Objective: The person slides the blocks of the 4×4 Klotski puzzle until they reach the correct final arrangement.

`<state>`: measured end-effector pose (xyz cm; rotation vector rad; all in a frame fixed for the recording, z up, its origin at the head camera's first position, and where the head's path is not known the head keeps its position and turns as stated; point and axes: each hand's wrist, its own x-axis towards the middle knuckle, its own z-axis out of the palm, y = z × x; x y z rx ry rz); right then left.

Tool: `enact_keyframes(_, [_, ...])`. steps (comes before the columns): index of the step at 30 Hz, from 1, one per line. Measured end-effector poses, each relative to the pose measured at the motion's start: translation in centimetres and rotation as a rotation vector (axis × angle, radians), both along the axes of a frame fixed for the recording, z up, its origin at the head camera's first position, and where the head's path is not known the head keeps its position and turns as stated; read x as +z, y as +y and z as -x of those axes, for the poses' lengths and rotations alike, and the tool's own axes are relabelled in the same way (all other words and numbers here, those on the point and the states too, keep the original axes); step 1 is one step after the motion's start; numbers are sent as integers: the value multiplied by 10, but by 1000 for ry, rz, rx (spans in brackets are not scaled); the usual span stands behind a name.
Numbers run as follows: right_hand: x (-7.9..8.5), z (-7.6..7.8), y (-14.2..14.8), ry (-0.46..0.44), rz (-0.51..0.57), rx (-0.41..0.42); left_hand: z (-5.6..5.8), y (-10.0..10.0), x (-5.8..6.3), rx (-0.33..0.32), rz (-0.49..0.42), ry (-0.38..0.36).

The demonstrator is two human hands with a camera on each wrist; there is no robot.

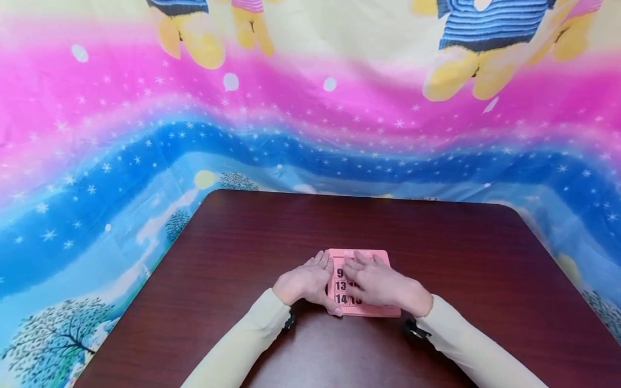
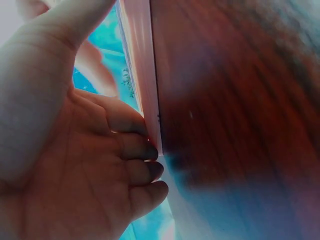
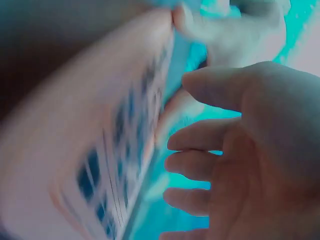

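A pink number sliding puzzle (image 1: 341, 286) lies flat on the dark wooden table, with black numbers such as 9, 13 and 14 showing at its left side. My left hand (image 1: 308, 281) rests against the puzzle's left edge, its thumb by the near left corner. In the left wrist view the fingertips touch the pink side wall (image 2: 142, 65). Over the number tiles is my right hand (image 1: 377, 284), fingers spread, hiding most of the middle and right tiles. The right wrist view shows these fingers (image 3: 192, 167) extended with nothing held; whether they touch a tile I cannot tell.
The brown table (image 1: 271, 226) stretches around the puzzle on all sides. Behind it hangs a colourful cloth (image 1: 301, 118) with cartoon figures, stars and trees. A dark strap (image 1: 416, 328) sits at the right wrist.
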<state>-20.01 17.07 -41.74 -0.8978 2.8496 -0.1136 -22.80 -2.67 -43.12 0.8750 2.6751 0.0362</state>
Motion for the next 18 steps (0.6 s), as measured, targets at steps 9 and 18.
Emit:
enact_keyframes(9, [-4, 13, 16, -50, -29, -100, 1, 1, 1, 12, -7, -1])
enact_keyframes(18, [-8, 13, 12, -55, -11, -78, 0, 2, 0, 16, 1, -14])
